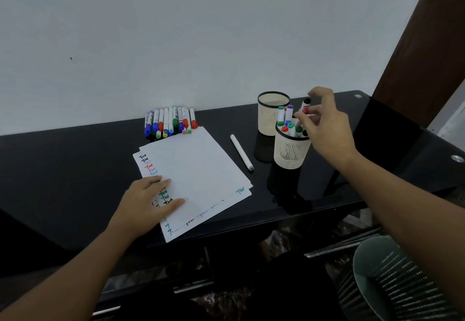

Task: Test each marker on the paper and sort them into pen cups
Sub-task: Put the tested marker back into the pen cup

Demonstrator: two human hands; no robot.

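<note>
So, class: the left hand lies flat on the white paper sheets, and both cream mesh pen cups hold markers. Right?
Not quite. In the head view only the nearer cream mesh pen cup holds markers; the farther cup looks empty. The left hand does lie flat on the white paper sheets.

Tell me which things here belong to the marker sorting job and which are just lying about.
Job: row of markers, paper sheets, loose white marker, near cup with markers, far cup, black-capped marker at the right hand.
Lying about: mesh bin.
</note>
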